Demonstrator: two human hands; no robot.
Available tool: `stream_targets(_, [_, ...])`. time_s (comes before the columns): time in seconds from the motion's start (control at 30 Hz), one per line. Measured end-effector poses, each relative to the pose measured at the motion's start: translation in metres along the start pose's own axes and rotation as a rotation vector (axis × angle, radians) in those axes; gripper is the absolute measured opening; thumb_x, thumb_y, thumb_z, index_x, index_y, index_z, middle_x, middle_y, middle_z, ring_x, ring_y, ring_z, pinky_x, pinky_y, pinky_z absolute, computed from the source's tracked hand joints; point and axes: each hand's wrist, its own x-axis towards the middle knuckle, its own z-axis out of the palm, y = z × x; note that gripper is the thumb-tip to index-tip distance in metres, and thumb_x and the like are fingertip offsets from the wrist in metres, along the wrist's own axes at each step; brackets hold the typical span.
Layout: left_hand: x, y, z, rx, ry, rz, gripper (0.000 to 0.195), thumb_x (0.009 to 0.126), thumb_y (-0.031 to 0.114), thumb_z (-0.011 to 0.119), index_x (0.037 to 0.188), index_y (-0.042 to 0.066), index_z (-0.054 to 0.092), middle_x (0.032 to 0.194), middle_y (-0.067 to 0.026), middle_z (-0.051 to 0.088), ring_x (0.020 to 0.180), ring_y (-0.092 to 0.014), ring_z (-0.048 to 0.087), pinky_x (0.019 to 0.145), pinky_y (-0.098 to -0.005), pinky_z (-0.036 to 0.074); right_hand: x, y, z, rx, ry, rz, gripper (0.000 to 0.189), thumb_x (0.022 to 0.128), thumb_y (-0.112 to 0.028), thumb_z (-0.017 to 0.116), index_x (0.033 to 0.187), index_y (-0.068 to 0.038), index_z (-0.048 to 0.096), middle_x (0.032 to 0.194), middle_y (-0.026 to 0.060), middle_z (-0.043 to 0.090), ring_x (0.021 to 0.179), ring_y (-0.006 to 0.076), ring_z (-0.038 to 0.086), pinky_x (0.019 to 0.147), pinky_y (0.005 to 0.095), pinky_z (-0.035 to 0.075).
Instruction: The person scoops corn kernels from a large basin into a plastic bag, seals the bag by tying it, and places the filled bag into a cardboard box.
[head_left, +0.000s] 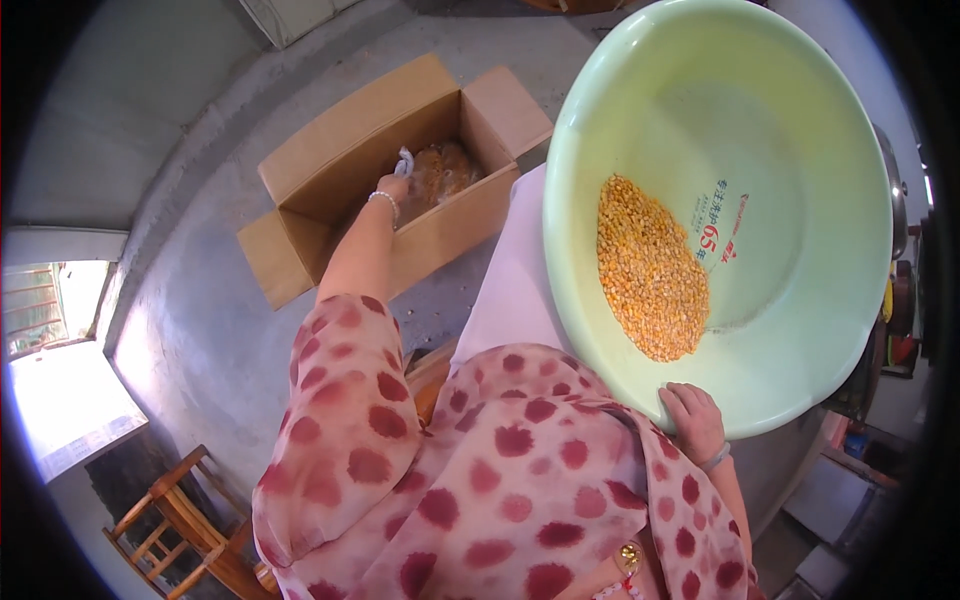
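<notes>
My left hand (394, 187), with a beaded bracelet at its wrist, reaches into an open cardboard box (442, 244) on the floor. Its fingers grip the twisted neck of a plastic bag (405, 161). Beside them in the box lies clear plastic with brownish contents (446, 172) that I cannot identify. A large pale green plastic basin (795, 300) rests tilted over my lap at the right. Yellow corn kernels (652, 277) form a heap on its near left side. My right hand (694, 420) holds the near rim, fingers over the edge and thumb hidden.
The box flaps (506, 109) stick outward. A wooden chair (180, 525) stands at the lower left, near a bright window opening. Shelving with assorted items (840, 480) is at the lower right. Small bits lie on the concrete floor (202, 330) near the box.
</notes>
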Motion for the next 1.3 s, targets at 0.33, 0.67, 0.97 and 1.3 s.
stream_targets(0.33, [-0.039, 0.025, -0.037, 0.206, 0.007, 0.052, 0.03, 0.072, 0.028, 0.061, 0.083, 0.0, 0.057, 0.068, -0.0071, 0.056, 0.055, -0.016, 0.05, 0.05, -0.0266, 0.039, -0.008, 0.002, 0.0, -0.01, -0.003, -0.038, 0.051, 0.054, -0.013, 0.068, 0.101, -0.001, 0.051, 0.099, 0.0153, 0.052, 0.091, 0.0309, 0.05, 0.078, 0.0383, 0.042])
stream_targets(0.67, [-0.074, 0.082, -0.022, 0.367, -0.233, 0.617, 0.009, 0.073, 0.009, 0.053, 0.072, 0.001, 0.057, 0.061, -0.0061, 0.057, 0.057, -0.014, 0.054, 0.056, -0.0275, 0.043, -0.01, 0.001, -0.002, -0.001, 0.009, -0.042, 0.051, 0.055, -0.012, 0.067, 0.101, -0.001, 0.051, 0.099, 0.015, 0.052, 0.091, 0.031, 0.051, 0.077, 0.0379, 0.042])
stream_targets(0.97, [-0.032, 0.019, 0.017, 1.115, -0.195, 0.65, 0.028, 0.073, 0.017, 0.05, 0.099, 0.011, 0.059, 0.096, -0.0169, 0.059, 0.091, -0.03, 0.056, 0.079, -0.0378, 0.043, -0.012, 0.001, -0.005, -0.003, 0.004, -0.032, 0.049, 0.055, -0.013, 0.066, 0.101, -0.002, 0.051, 0.099, 0.0153, 0.052, 0.09, 0.0308, 0.051, 0.076, 0.038, 0.042])
stream_targets(1.3, [-0.073, 0.033, -0.008, 1.158, -0.248, 0.652, 0.034, 0.075, 0.021, 0.051, 0.109, 0.017, 0.055, 0.102, -0.0152, 0.057, 0.095, -0.03, 0.053, 0.083, -0.036, 0.041, -0.012, -0.003, -0.006, 0.015, 0.019, -0.021, 0.042, 0.062, -0.017, 0.059, 0.1, -0.002, 0.052, 0.099, 0.0147, 0.054, 0.089, 0.0312, 0.052, 0.076, 0.0385, 0.043])
